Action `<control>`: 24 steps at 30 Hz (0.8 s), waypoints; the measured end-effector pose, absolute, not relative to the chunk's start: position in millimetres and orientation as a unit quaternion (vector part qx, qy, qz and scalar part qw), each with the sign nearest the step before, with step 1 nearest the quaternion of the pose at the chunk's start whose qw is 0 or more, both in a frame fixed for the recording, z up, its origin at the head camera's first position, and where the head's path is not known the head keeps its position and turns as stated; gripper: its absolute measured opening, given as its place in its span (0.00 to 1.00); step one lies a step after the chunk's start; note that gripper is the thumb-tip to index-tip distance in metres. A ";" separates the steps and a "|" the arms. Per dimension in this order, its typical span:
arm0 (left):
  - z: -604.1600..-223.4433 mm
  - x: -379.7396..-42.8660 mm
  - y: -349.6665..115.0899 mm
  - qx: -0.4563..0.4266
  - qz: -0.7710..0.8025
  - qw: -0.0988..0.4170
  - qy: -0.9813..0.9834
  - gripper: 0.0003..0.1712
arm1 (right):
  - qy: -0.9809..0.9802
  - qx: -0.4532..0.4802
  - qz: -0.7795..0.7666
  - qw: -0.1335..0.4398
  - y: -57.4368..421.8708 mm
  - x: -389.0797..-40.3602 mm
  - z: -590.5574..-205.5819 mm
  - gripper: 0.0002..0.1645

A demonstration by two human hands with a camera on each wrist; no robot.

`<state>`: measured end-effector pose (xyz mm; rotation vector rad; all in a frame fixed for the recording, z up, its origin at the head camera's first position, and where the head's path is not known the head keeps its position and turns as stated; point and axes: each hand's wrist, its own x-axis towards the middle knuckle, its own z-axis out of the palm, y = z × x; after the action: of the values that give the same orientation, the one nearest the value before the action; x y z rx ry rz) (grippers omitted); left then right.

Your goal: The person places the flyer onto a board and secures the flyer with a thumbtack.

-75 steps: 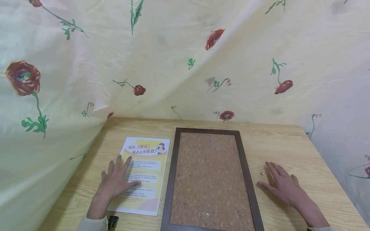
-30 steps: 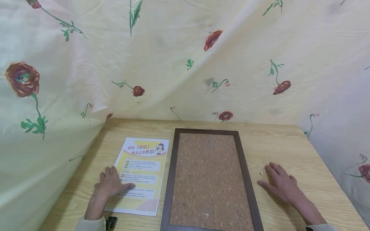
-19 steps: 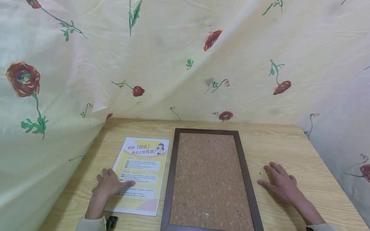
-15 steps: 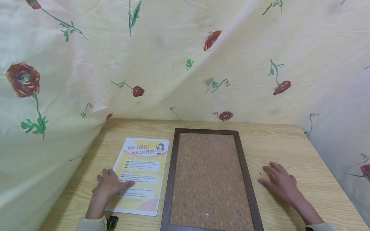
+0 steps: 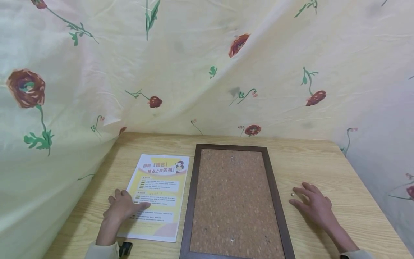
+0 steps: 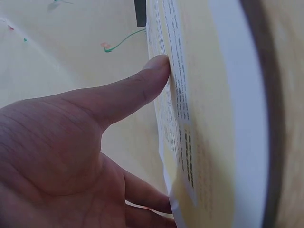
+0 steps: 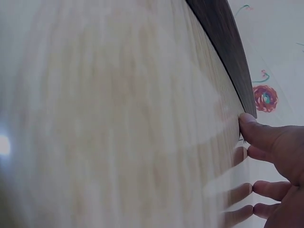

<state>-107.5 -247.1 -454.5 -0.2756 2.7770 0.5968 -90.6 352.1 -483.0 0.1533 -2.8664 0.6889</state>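
In the head view a printed paper sheet (image 5: 161, 187) in yellow and white lies flat at the left. My left hand (image 5: 120, 209) rests at its left edge, the thumb (image 6: 142, 88) reaching onto the printed face and the other fingers bent at the border. To the right lies a cork board (image 5: 237, 196) in a dark frame. Beyond its right side my right hand (image 5: 316, 205) rests on the tabletop, thumb and forefinger on either side of a small shiny metal tack (image 5: 292, 194). A gap shows between tack and fingertips. The right thumb (image 7: 254, 130) touches the wood.
The pale wood table (image 5: 323, 158) meets a draped floral cloth (image 5: 200, 72) at its back and sides. A small black object (image 5: 125, 249) sits beside the left sleeve. Shiny marks (image 5: 232, 240) dot the cork; whether they are tacks is unclear.
My left hand has come down from over the sheet toward its left edge and its fingers have bent. The right forefinger has drawn closer to the tack. Sheet and board stay in place.
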 end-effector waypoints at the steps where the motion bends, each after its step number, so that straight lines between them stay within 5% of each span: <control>1: -454.5 -107.4 -247.2 -0.094 0.207 0.142 0.963 0.71 | -0.966 0.051 0.235 0.097 352.0 -90.8 -483.4 0.26; 24: -453.2 -109.4 -247.1 -0.121 0.230 0.131 0.957 0.56 | -0.942 0.005 0.309 0.133 345.3 -92.5 -489.7 0.15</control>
<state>-109.4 -247.1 -453.2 -0.3515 2.7777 0.6676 -92.5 345.3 -489.7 0.0147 -2.7313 0.8959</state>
